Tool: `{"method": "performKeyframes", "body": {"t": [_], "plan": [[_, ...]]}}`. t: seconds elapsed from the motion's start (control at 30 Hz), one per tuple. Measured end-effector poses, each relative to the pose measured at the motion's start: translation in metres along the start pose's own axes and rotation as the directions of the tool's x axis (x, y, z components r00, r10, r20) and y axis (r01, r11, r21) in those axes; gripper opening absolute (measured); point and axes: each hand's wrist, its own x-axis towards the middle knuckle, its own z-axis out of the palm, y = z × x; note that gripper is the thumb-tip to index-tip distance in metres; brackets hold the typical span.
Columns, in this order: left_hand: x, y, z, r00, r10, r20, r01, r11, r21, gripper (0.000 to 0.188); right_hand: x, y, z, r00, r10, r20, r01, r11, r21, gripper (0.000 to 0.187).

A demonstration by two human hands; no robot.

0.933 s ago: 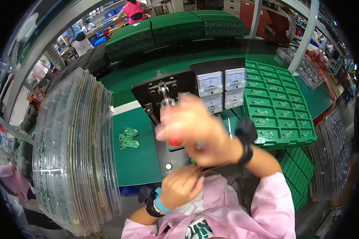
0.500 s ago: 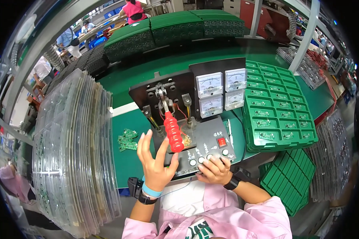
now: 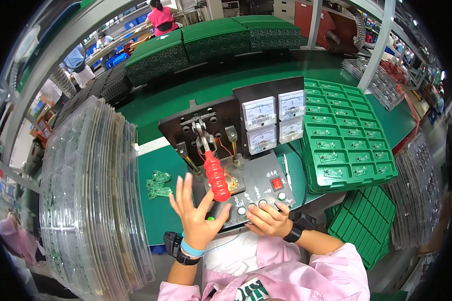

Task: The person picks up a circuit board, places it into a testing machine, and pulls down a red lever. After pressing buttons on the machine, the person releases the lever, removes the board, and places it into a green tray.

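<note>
In front of me stands a black test fixture (image 3: 285, 168) with a toggle clamp and a long red ribbed handle (image 3: 216, 178). My left hand (image 3: 198, 218) is just left of the handle's lower end, fingers spread, holding nothing. Between its thumb and forefinger a green button (image 3: 210, 218) shows. My right hand (image 3: 268, 218) curls over the fixture's front edge, fingers on the panel by the round white buttons (image 3: 242, 210); its thumb is mostly hidden. Partly behind the handle lies a small circuit board (image 3: 234, 184). A red switch (image 3: 276, 184) sits above my right hand.
Loose green circuit boards (image 3: 159, 184) lie left of the fixture. Stacked clear trays (image 3: 88, 200) rise at far left. A green compartment tray (image 3: 349, 145) with boards stands right, above more green trays (image 3: 361, 220). Analogue meters (image 3: 259, 113) face me. Green tray stacks (image 3: 213, 42) line the back.
The view has shifted slightly. My left hand sits a little lower beside the handle, and the green button now shows by its thumb. My right hand stays on the panel's front edge.
</note>
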Motion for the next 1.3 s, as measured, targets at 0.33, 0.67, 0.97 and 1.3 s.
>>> {"method": "performKeyframes", "body": {"t": [0.33,0.67,0.97,1.3], "plan": [[0.002,0.004,-0.001,1.000,-0.004,-0.003,0.004,0.999,-0.054,0.064,0.046,0.002,-0.028,0.952,0.066,0.298,-0.123,0.976,0.177,0.028],[-0.008,-0.019,-0.006,0.962,-0.194,-0.190,0.165,0.973,-0.159,0.057,0.273,0.068,-0.011,0.981,-0.060,-0.183,0.180,0.626,0.759,0.038],[-0.012,-0.102,0.012,0.948,-0.314,-0.041,0.311,0.897,0.316,0.038,0.154,0.050,-0.019,0.897,-0.427,0.113,0.248,0.699,0.671,0.026],[0.013,-0.128,0.041,0.972,-0.201,-0.117,0.232,0.882,0.411,0.008,0.146,0.017,-0.013,0.682,-0.297,0.668,0.224,0.955,0.196,0.004]]}}
